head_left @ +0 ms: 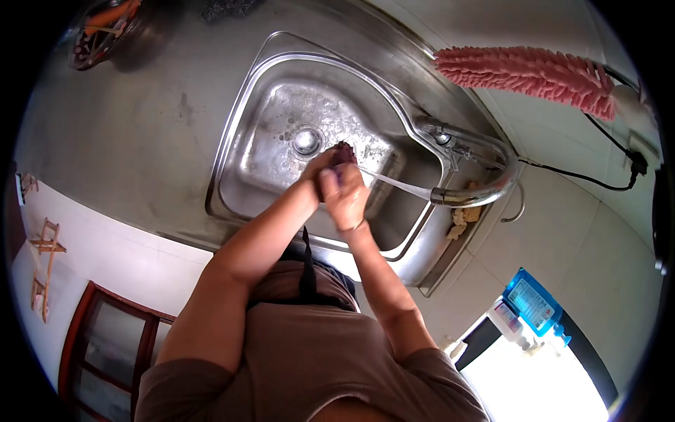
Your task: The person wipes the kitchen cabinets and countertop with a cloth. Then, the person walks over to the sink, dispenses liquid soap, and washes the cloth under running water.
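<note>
Over the steel sink point(242, 119), my two hands are pressed together. A small dark purple, wet-looking thing point(343, 152) pokes out between them; its kind is too covered to make out. My left hand point(318, 167) is closed around it from the left. From the right, my right hand point(346, 200) is wrapped against it, fingers curled and a little blurred. A thin stream of water point(397, 183) runs from the curved faucet point(485, 197) onto the hands. Beneath them lies the sink's drain point(306, 141).
A bowl point(82, 58) holding orange items stands at the far left, with a dark scrubber point(228, 8) nearby. Sponge pieces point(460, 219) sit behind the faucet. A pink duster point(524, 74), a plugged-in cord point(636, 163) and a blue bottle point(532, 302) are on the right.
</note>
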The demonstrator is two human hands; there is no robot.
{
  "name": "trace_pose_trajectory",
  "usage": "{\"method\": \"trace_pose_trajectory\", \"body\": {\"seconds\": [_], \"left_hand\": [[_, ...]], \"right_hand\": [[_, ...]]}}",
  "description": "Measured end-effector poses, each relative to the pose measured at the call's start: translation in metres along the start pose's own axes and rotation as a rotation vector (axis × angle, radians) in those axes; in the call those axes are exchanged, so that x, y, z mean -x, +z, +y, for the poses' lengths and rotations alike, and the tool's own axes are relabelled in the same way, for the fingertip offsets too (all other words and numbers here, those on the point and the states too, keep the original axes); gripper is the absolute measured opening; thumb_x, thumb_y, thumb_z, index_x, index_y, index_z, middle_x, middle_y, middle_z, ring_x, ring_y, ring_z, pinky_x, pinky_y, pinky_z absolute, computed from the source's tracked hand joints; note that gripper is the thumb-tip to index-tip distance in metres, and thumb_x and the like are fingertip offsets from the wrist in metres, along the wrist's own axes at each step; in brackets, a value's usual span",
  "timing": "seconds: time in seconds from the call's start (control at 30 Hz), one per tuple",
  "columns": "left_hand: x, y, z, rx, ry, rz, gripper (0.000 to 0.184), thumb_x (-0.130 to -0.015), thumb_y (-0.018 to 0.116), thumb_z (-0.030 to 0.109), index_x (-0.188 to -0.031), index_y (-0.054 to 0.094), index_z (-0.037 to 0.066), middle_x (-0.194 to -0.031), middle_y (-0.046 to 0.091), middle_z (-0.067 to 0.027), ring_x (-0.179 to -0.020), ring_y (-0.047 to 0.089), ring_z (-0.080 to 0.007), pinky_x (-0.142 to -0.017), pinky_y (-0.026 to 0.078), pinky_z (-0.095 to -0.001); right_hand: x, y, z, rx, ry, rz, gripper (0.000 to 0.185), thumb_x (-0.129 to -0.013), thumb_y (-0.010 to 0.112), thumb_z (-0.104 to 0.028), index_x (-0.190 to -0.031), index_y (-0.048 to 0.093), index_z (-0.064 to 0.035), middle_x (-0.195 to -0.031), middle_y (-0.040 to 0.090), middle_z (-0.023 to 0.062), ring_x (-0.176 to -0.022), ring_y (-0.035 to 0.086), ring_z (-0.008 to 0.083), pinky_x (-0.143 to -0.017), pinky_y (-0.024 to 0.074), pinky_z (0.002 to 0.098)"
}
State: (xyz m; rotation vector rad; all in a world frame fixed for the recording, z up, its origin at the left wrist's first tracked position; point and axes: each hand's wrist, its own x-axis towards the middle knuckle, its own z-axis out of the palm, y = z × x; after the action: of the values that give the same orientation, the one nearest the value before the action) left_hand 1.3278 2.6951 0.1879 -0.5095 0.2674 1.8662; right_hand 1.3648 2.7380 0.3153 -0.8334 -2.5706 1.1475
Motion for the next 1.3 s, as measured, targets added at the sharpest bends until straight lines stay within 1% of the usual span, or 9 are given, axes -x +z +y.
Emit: {"method": "trace_pose_trajectory", "body": {"seconds": [0.2, 0.27, 0.4, 0.5, 0.6, 0.67, 1.13, 1.27, 1.3], "left_hand": [[0.004, 0.039, -0.001, -0.045, 0.056, 0.499, 0.026, -0.090, 0.048, 0.032, -0.087, 0.058, 0.008, -0.077, 0.062, -0.0043, -0.068, 0.060, -0.0184, -0.063, 0.051, -0.0318], [0.000, 0.029, 0.003, 0.089, 0.043, 0.251, 0.029, -0.091, 0.044, 0.035, -0.086, 0.056, 0.008, -0.074, 0.059, -0.0034, -0.067, 0.057, -0.0179, -0.066, 0.049, -0.0317], [-0.011, 0.000, 0.011, 0.039, 0.006, -0.107, 0.028, -0.091, 0.045, 0.035, -0.083, 0.054, 0.010, -0.070, 0.055, -0.0019, -0.064, 0.053, -0.0159, -0.062, 0.047, -0.0299], [0.004, 0.040, 0.010, 0.023, 0.114, 0.382, 0.017, -0.089, 0.051, 0.025, -0.086, 0.058, 0.009, -0.074, 0.060, -0.0012, -0.066, 0.058, -0.0134, -0.063, 0.051, -0.0304], [0.000, 0.040, 0.026, -0.032, 0.003, 0.170, 0.023, -0.090, 0.046, 0.027, -0.091, 0.060, 0.008, -0.084, 0.064, -0.0032, -0.079, 0.062, -0.0150, -0.073, 0.051, -0.0302], [0.013, 0.071, 0.037, -0.098, -0.014, 0.212, 0.020, -0.088, 0.052, 0.024, -0.090, 0.061, 0.006, -0.083, 0.065, -0.0038, -0.075, 0.062, -0.0153, -0.071, 0.052, -0.0301], [-0.008, 0.034, 0.040, -0.164, 0.012, 0.253, 0.024, -0.084, 0.060, 0.033, -0.092, 0.056, 0.010, -0.083, 0.059, -0.0020, -0.076, 0.057, -0.0133, -0.072, 0.048, -0.0292], [-0.025, 0.008, 0.005, 0.061, 0.160, 0.251, 0.016, -0.085, 0.056, 0.023, -0.081, 0.058, 0.008, -0.076, 0.061, -0.0050, -0.067, 0.057, -0.0170, -0.059, 0.049, -0.0309], [-0.034, -0.011, -0.003, 0.148, 0.097, 0.124, 0.016, -0.085, 0.056, 0.022, -0.084, 0.059, 0.007, -0.079, 0.062, -0.0058, -0.067, 0.059, -0.0176, -0.059, 0.050, -0.0308]], "right_hand": [[-0.031, 0.000, 0.041, 0.117, 0.367, 0.045, 0.024, -0.080, 0.058, -0.024, -0.080, 0.060, 0.0001, -0.077, 0.060, 0.0198, -0.068, 0.058, 0.0382, -0.063, 0.0461, 0.0437], [-0.016, -0.003, 0.020, 0.076, 0.011, 0.100, 0.021, -0.077, 0.062, -0.020, -0.078, 0.059, -0.0002, -0.076, 0.059, 0.0185, -0.072, 0.057, 0.0369, -0.066, 0.0456, 0.0425], [-0.005, 0.006, 0.008, -0.086, -0.092, 0.025, 0.018, -0.078, 0.059, -0.016, -0.070, 0.057, -0.0003, -0.071, 0.058, 0.0176, -0.069, 0.055, 0.0371, -0.064, 0.0443, 0.0419], [-0.021, 0.005, 0.053, 0.219, 0.096, 0.052, 0.026, -0.085, 0.047, -0.014, -0.067, 0.057, 0.0015, -0.073, 0.057, 0.0208, -0.064, 0.055, 0.0379, -0.060, 0.0442, 0.0419], [-0.023, -0.002, 0.102, -0.612, 0.533, 0.013, 0.033, -0.078, 0.056, -0.017, -0.106, 0.052, 0.0010, -0.091, 0.060, 0.0130, -0.080, 0.059, 0.0256, -0.073, 0.0465, 0.0358], [-0.032, -0.030, 0.082, -1.384, 0.785, -0.488, 0.060, -0.073, 0.062, -0.016, -0.127, 0.039, 0.0004, -0.113, 0.055, 0.0127, -0.101, 0.054, 0.0227, -0.089, 0.0439, 0.0342], [-0.005, -0.006, 0.027, -0.703, 0.543, 0.018, 0.017, -0.075, 0.061, -0.013, -0.088, 0.061, -0.0008, -0.073, 0.057, -0.0010, -0.067, 0.050, 0.0087, -0.062, 0.0436, 0.0231], [-0.001, 0.011, 0.011, 0.065, -0.114, 0.096, 0.018, -0.074, 0.065, -0.015, -0.071, 0.058, 0.0010, -0.062, 0.052, 0.0153, -0.055, 0.051, 0.0275, -0.054, 0.0416, 0.0349], [-0.004, 0.013, 0.018, 0.049, -0.023, 0.147, 0.020, -0.075, 0.063, -0.016, -0.070, 0.057, 0.0019, -0.060, 0.053, 0.0166, -0.053, 0.051, 0.0295, -0.053, 0.0416, 0.0365]]}}
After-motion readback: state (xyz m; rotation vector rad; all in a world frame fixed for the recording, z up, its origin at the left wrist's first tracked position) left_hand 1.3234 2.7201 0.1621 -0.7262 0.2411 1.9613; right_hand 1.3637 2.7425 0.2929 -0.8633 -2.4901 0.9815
